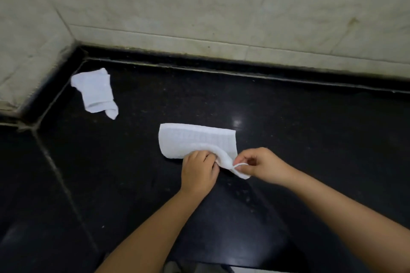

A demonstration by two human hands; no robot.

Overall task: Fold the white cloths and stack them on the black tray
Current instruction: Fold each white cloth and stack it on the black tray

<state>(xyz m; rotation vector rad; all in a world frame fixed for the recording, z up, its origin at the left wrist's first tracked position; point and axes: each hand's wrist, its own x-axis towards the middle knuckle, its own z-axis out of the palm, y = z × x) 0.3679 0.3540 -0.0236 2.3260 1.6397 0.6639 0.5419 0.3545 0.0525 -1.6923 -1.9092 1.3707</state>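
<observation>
A white cloth (195, 139) lies flat on the black stone counter (288, 131), its near right corner lifted and curled. My left hand (198, 173) grips the cloth's near edge with closed fingers. My right hand (257, 165) pinches the raised corner between thumb and forefinger. A second white cloth (95, 93) lies crumpled at the far left, close to the wall corner. No black tray can be told apart from the dark surface.
Pale tiled walls (221, 6) close off the counter at the back and on the left. A grout seam (62, 184) runs diagonally across the left of the counter. Something pale shows at the bottom edge between my forearms.
</observation>
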